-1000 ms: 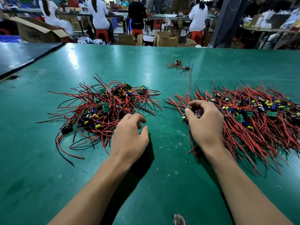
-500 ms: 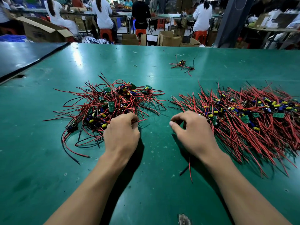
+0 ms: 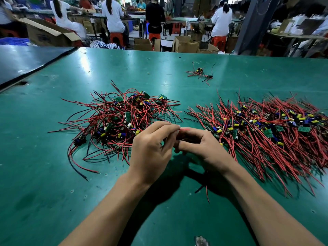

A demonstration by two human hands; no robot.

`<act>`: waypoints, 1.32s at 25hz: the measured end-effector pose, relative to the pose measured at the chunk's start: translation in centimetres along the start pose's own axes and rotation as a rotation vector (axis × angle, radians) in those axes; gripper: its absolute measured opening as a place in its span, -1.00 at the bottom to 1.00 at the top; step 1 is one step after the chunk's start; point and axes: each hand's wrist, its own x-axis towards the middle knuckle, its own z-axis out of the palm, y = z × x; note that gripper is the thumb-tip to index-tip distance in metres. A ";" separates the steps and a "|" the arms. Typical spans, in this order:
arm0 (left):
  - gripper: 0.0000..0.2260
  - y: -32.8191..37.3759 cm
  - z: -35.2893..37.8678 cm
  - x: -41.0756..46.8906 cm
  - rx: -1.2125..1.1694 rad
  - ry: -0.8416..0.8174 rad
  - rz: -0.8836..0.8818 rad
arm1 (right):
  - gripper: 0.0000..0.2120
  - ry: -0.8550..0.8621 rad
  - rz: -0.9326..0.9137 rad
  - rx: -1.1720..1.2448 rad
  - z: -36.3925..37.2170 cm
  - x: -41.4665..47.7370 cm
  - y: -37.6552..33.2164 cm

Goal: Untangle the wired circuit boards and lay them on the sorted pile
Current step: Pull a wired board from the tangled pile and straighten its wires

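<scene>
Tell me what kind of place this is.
Likely an electronics assembly workshop: piles of wired circuit boards on a green work table, workers seated on stools in rows behind, and open cardboard boxes beside them.

L hand [image 3: 150, 153] left the near edge of the tangled pile [image 3: 117, 119] and moved right, toward the middle. 0.5 s ago it was a fist on the pile; now it pinches a thin red wire [image 3: 184, 129] at the fingertips. R hand [image 3: 200, 148] went off the sorted pile [image 3: 266, 132], moved left, and is now curled just beside L hand, fingers touching it.
</scene>
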 end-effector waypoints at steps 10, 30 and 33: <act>-0.89 1.2 -0.1 0.6 -0.224 -0.063 -0.310 | -0.92 0.126 -0.121 0.032 0.5 0.0 0.3; -0.67 0.5 0.6 -0.9 0.093 -0.459 -0.137 | -0.79 0.482 0.011 0.945 -3.2 0.0 -3.2; -0.66 0.7 1.0 -1.1 0.030 -0.408 -0.158 | -0.74 0.413 0.035 0.976 -2.8 -0.1 -3.4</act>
